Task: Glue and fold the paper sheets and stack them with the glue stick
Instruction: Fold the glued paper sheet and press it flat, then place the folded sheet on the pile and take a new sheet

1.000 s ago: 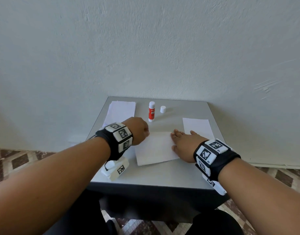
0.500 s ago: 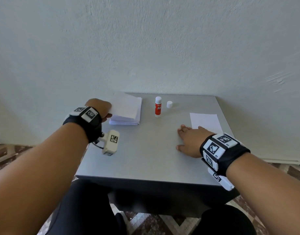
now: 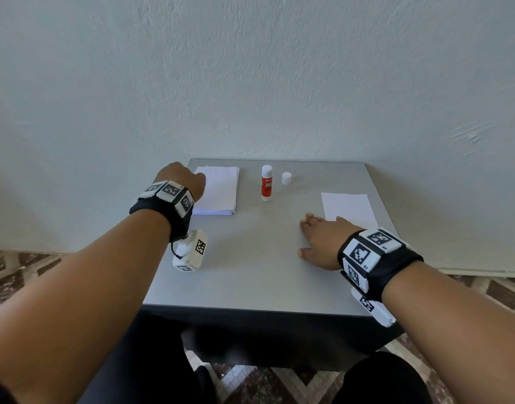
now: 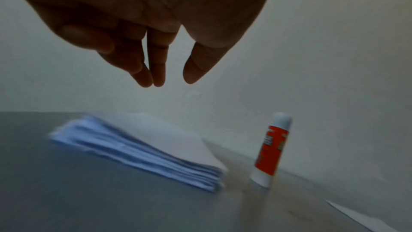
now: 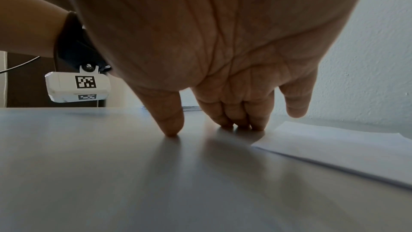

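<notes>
Paper sheets (image 3: 218,189) are lying stacked at the table's (image 3: 250,275) far left under your empty, slack-fingered left hand (image 3: 182,177), while your flat right hand (image 3: 320,240) is risking nudging the lone sheet (image 3: 348,207) or toppling the uncapped glue stick (image 3: 266,183).

Folded white paper sheet carried from table centre onto the white paper stack (image 3: 218,189) upper left, left hand (image 3: 182,177) now released above it.
</notes>
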